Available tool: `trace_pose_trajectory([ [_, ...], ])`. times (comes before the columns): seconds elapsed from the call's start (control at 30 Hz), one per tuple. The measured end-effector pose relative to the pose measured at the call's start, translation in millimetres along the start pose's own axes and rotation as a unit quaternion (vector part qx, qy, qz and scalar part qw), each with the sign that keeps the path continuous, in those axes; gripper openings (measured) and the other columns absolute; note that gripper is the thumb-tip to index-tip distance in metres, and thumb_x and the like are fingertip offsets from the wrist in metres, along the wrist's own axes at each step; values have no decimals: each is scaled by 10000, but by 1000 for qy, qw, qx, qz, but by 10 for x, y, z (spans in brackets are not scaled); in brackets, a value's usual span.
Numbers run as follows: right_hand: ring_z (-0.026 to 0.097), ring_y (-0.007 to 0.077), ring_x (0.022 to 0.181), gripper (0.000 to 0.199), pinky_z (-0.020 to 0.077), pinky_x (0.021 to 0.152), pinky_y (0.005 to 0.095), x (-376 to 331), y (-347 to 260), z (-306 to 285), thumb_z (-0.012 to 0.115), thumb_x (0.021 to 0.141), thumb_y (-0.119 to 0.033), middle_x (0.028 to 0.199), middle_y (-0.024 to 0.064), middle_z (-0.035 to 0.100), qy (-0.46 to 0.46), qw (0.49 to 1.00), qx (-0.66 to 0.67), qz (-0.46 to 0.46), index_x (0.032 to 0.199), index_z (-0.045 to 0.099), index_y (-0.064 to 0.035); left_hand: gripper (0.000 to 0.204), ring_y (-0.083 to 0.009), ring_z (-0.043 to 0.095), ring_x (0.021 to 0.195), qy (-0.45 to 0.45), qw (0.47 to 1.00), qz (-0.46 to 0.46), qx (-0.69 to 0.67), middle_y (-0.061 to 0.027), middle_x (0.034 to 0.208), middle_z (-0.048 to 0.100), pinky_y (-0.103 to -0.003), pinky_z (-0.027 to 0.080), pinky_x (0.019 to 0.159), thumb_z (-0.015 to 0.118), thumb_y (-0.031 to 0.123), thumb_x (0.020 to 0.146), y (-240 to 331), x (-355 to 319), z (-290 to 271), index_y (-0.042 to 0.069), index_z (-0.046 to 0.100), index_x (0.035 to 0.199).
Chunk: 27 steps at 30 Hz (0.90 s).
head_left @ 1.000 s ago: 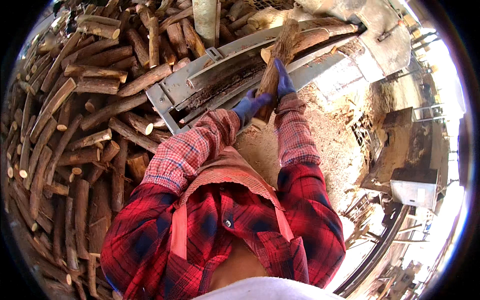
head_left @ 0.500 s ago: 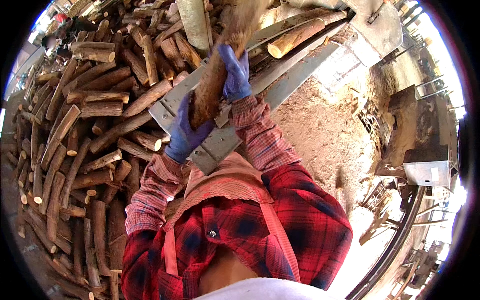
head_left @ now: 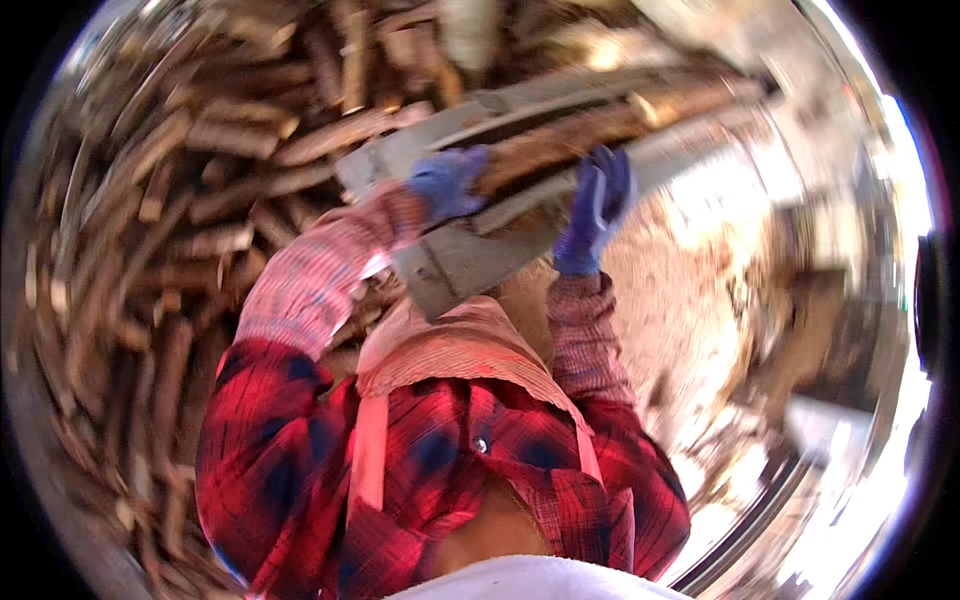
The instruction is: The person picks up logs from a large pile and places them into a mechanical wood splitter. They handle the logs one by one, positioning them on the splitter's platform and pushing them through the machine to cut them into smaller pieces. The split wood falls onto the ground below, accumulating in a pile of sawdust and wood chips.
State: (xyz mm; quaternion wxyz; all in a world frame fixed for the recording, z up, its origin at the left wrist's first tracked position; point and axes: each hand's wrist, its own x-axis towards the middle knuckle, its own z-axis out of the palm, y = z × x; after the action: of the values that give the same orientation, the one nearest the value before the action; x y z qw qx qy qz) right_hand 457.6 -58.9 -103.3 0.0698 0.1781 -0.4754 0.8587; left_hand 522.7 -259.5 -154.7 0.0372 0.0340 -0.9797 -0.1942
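A bark-covered log (head_left: 560,142) lies lengthwise in a grey metal trough (head_left: 440,268), its near end toward me. My left hand (head_left: 446,186), in a blue-purple glove, cups that near end, fingers on one side and thumb on the other. Motion blur softens the grip. My right hand (head_left: 596,212), gloved alike, is at the trough's right side beside the log. Its fingers stretch upward and are apart, with nothing in them. A second log (head_left: 690,100) with a pale cut end sits farther along the trough.
A big pile of cut logs (head_left: 235,138) fills the left side. Wood debris (head_left: 660,270) covers the ground to the right. Past it stands a blurred box-like metal part (head_left: 828,428). A pale upright post (head_left: 468,35) rises beyond the trough.
The log held raised in both hands now lies in the trough behind the other log. My right hand has come off it and moved right; my left stays at its near end. The view has shifted.
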Motion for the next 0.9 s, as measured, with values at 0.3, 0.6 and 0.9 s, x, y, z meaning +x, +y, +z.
trace_pose_trajectory([
  [0.3,563,267,1152,546,455,988,371,-537,608,1202,617,925,-261,1314,195,530,-461,834,-299,-56,1344,456,51,511,-325,606,1060,357,906,-109,-201,-167,1138,630,-425,484,907,701,322,780,-262,-1316,150,125,580,1236],
  [0.6,593,377,1125,701,463,949,423,-675,2546,2346,682,757,-585,1209,239,616,-634,465,-617,-20,1177,636,-26,610,-348,617,1100,143,629,-730,-226,-232,1137,647,-410,488,934,661,463,756,-1898,-4810,1340,69,607,1220],
  [0.9,687,313,914,480,522,828,388,-819,2568,2353,671,808,-430,997,165,708,-581,532,-614,-49,1131,671,-74,518,-344,661,966,425,653,-555,-291,-213,1046,681,-411,506,836,666,397,805,-3708,-4595,1337,-26,635,1103],
])
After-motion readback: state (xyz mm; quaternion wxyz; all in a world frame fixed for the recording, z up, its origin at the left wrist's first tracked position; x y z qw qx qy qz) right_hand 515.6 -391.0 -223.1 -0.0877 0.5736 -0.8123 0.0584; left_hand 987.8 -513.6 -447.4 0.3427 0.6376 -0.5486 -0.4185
